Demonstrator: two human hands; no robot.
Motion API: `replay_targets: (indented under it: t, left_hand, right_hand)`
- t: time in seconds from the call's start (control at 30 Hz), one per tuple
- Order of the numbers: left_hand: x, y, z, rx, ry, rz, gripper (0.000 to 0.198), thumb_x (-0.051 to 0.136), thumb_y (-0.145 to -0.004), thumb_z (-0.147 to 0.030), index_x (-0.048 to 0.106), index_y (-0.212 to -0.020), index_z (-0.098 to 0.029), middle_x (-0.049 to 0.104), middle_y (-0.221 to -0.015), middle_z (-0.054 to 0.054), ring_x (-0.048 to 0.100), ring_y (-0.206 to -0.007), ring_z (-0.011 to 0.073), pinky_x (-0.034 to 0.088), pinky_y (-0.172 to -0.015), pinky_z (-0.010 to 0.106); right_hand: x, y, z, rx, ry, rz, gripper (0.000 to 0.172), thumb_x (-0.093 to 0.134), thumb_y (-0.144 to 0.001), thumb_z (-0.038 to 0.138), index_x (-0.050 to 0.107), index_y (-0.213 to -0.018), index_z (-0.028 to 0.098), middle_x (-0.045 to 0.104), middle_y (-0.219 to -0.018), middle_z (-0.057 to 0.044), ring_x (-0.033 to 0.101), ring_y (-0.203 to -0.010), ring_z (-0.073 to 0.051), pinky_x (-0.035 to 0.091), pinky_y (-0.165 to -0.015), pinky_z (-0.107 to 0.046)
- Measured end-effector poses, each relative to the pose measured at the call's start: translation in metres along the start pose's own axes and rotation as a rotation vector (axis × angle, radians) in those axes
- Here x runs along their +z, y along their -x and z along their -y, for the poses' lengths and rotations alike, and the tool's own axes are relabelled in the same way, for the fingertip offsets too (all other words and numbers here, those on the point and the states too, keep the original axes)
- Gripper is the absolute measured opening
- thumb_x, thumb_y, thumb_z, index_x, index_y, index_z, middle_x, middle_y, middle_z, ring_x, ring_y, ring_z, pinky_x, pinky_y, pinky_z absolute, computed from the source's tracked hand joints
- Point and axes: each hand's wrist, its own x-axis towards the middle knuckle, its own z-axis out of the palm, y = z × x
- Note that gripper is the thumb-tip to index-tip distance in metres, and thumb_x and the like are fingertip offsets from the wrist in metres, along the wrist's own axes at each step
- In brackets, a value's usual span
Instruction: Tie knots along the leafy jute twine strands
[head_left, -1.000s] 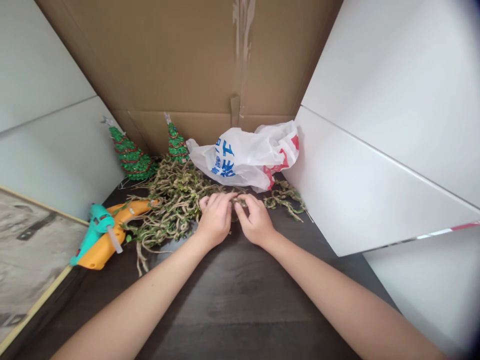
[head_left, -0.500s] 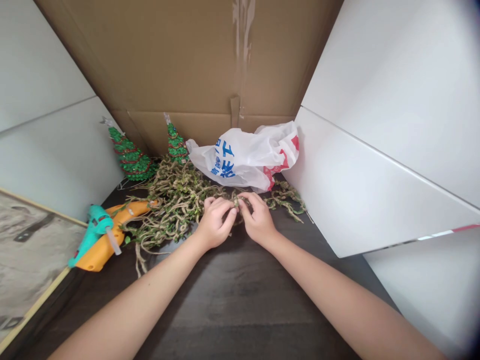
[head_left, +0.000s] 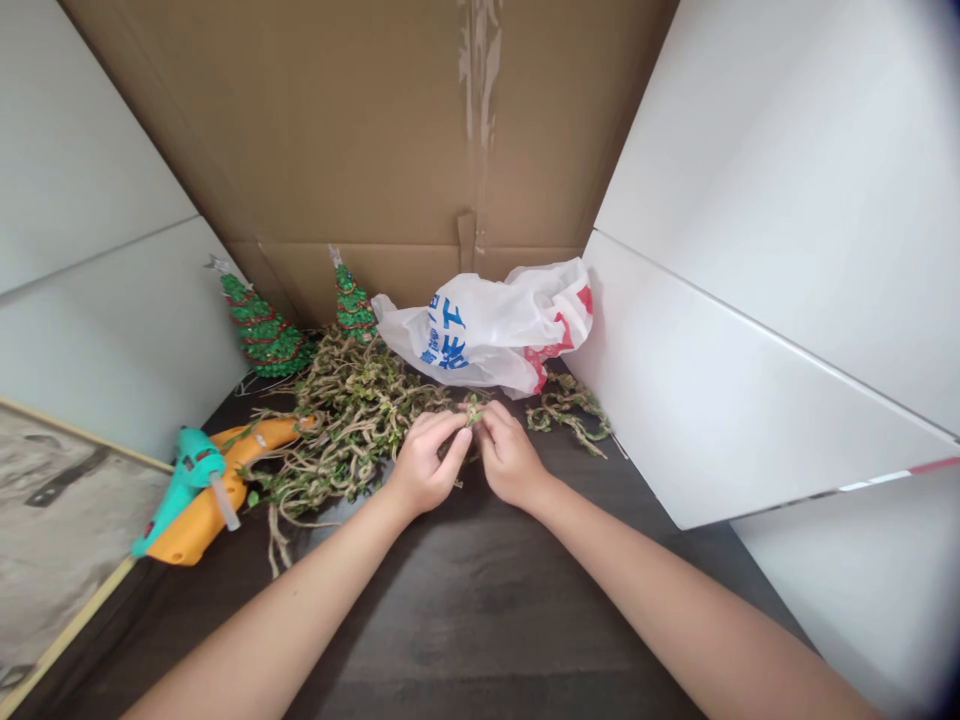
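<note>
Both hands meet at the middle of the dark table. My left hand (head_left: 429,462) is closed, its thumb and fingertips pinching a leafy twine vine (head_left: 473,411). Close beside it, my right hand (head_left: 510,455) has its fingers curled round the same vine from the right. Small green leaves poke up between the fingertips; the rest of the held part is hidden by the fingers. A tangled heap of leafy twine (head_left: 352,400) spreads to the left of the hands, and a smaller strand (head_left: 574,410) lies to their right.
Behind the hands lies a crumpled white plastic bag (head_left: 495,325). Two green beaded trees (head_left: 266,335) stand at the back left. A teal glue gun (head_left: 187,475) rests with an orange tool (head_left: 199,525) at the left. Cardboard (head_left: 337,130) and white panels (head_left: 750,300) enclose the table.
The camera view has tilted a little, so everything sits slightly lower. My fingers have shifted on the vine, and more of its green leaves now show between them.
</note>
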Motion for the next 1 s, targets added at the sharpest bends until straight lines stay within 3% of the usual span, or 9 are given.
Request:
replay_targets:
  t: [0.13,0.37,0.6,0.8,1.0]
  left_hand:
    - [0.003,-0.0005,0.0021,-0.032,-0.063,-0.011,0.026,0.048,-0.1,-0.03,0.067,-0.115,-0.021,0.074,-0.11,0.01,0.069,-0.101,0.0235,0.052,-0.092,0.04]
    - [0.0023,-0.0047,0.0019,-0.11,-0.143,-0.019,0.023,0.047,-0.1,-0.029,0.066,-0.107,-0.019,0.073,-0.106,0.009,0.068,-0.098,0.0231,0.051,-0.09,0.039]
    - [0.0022,-0.0052,0.0017,-0.14,-0.121,0.033,0.023,0.045,-0.099,-0.029,0.065,-0.103,-0.019,0.072,-0.101,0.009,0.067,-0.094,0.0226,0.052,-0.086,0.037]
    - [0.0017,-0.0052,0.0014,-0.139,-0.111,0.048,0.023,0.045,-0.099,-0.029,0.065,-0.103,-0.019,0.073,-0.101,0.009,0.068,-0.093,0.0231,0.051,-0.087,0.038]
    - [0.001,-0.0037,0.0017,-0.143,-0.051,0.049,0.022,0.047,-0.099,-0.03,0.066,-0.105,-0.019,0.074,-0.102,0.009,0.069,-0.094,0.0229,0.051,-0.088,0.038]
  right_hand:
    - [-0.0005,-0.0001,0.0005,0.023,0.013,-0.014,0.023,0.039,-0.103,0.027,0.061,-0.105,0.023,0.062,-0.1,-0.007,0.06,-0.096,-0.021,0.049,-0.088,-0.038]
    - [-0.0022,0.0012,0.0053,-0.02,0.058,0.035,0.025,0.041,-0.103,0.03,0.06,-0.089,0.022,0.059,-0.091,-0.004,0.058,-0.086,-0.018,0.046,-0.08,-0.035]
    - [-0.0012,0.0022,0.0064,0.066,0.044,-0.078,0.004,0.053,-0.092,0.025,0.051,-0.091,0.022,0.061,-0.088,-0.004,0.059,-0.083,-0.02,0.048,-0.081,-0.037]
    - [0.0012,0.0023,0.0032,0.093,-0.016,-0.128,0.014,0.054,-0.091,0.025,0.05,-0.104,0.022,0.064,-0.097,-0.006,0.063,-0.089,-0.022,0.051,-0.084,-0.039]
    - [-0.0012,0.0007,0.006,0.04,-0.007,-0.076,0.01,0.056,-0.091,0.022,0.061,-0.099,0.021,0.069,-0.096,-0.007,0.065,-0.092,-0.023,0.051,-0.086,-0.039]
